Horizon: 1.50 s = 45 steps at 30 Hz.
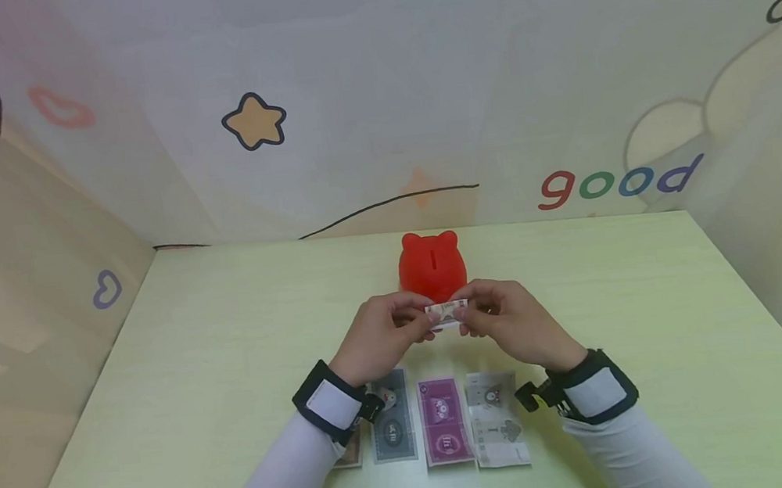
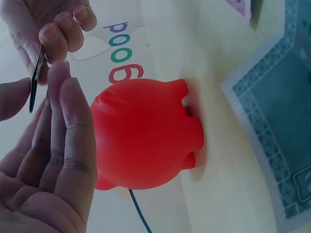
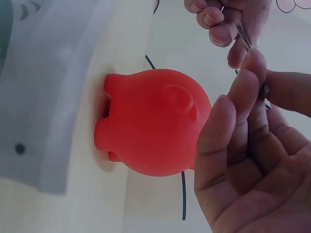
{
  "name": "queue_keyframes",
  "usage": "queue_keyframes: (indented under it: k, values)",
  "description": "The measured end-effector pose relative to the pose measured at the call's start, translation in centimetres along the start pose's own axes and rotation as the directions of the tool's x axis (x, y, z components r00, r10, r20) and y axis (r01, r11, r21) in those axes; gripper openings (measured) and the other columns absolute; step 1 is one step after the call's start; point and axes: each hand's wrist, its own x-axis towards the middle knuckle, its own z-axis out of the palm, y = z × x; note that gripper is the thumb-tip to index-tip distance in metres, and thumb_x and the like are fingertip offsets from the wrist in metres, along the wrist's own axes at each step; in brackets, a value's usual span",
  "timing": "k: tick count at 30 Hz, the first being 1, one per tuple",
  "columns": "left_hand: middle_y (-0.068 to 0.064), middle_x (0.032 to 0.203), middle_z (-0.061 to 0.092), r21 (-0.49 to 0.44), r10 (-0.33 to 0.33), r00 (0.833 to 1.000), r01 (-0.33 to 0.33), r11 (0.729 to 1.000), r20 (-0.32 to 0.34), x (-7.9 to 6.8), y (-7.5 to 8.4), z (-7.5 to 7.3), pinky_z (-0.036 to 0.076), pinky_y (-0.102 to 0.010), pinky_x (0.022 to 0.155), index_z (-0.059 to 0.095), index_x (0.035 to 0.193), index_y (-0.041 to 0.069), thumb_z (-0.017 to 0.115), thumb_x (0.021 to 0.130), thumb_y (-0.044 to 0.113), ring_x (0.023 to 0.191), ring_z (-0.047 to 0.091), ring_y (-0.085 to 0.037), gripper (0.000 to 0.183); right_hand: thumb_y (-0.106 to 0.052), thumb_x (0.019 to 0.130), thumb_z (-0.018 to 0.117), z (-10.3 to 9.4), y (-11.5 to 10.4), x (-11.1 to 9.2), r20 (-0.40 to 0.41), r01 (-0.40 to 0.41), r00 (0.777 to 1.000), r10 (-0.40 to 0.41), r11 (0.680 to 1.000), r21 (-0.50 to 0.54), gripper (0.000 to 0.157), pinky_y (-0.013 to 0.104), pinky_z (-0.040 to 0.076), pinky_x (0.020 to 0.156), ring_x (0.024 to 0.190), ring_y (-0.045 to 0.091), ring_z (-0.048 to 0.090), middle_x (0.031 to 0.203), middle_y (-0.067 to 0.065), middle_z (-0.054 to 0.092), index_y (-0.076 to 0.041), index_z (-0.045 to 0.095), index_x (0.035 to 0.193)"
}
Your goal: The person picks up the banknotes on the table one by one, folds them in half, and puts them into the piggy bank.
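Observation:
Both hands hold a small folded banknote [image 1: 446, 313] level between them, close in front of the red piggy bank [image 1: 432, 267]. My left hand [image 1: 387, 332] pinches its left end between thumb and fingers. At the other end, my right hand [image 1: 514, 318] pinches it the same way. From the left wrist view the folded note [image 2: 37, 77] shows as a thin dark edge, raised above the table. The piggy bank has a slot in its top and stands upright on the table, beyond the fingertips.
Below the hands lies a row of banknotes: a blue-grey one [image 1: 392, 424], a purple one [image 1: 445, 421] and a pale grey one [image 1: 497, 420]. A brown note [image 1: 349, 452] is partly hidden by the left wrist. A patterned wall [image 1: 379, 119] rises behind the table.

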Motion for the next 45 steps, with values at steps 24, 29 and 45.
queue_keyframes:
  k: [24,29,45]
  values:
    - [-0.009,0.165,0.029,0.307,-0.014,0.988,0.06,0.95,-0.152,5.1,2.1,-1.8,0.056,-0.053,0.103,0.034,0.16,0.022,0.087,0.082,0.031,0.146,0.04,-0.034,0.095,-0.018,0.104,0.062,-3.5,0.0,-0.7,-0.101,0.005,0.995,-0.007,1.0,-0.026,0.022,0.032,0.061,0.081,0.086,0.027,0.069,0.098,0.01,0.073,-0.011,0.069,0.124]
    - [-0.01,0.16,0.036,0.28,-0.063,0.99,0.097,0.955,-0.128,6.8,1.5,-1.4,0.059,-0.05,0.098,0.031,0.162,0.024,0.089,0.08,0.033,0.139,0.048,-0.032,0.101,-0.016,0.104,0.063,-4.2,-0.2,-1.0,-0.114,0.021,0.993,-0.023,1.0,-0.022,0.022,0.03,0.061,0.08,0.085,0.025,0.069,0.097,0.012,0.074,-0.01,0.069,0.124]
    - [-0.009,0.143,0.053,0.284,-0.091,0.991,0.114,0.952,-0.094,8.3,0.7,-0.5,0.062,-0.045,0.092,0.04,0.157,0.028,0.089,0.08,0.03,0.127,0.055,-0.03,0.092,-0.013,0.104,0.062,-4.4,-0.4,-1.1,-0.116,0.0,0.993,0.001,1.0,0.011,0.024,0.025,0.06,0.081,0.086,0.023,0.069,0.101,0.013,0.073,-0.007,0.068,0.127]
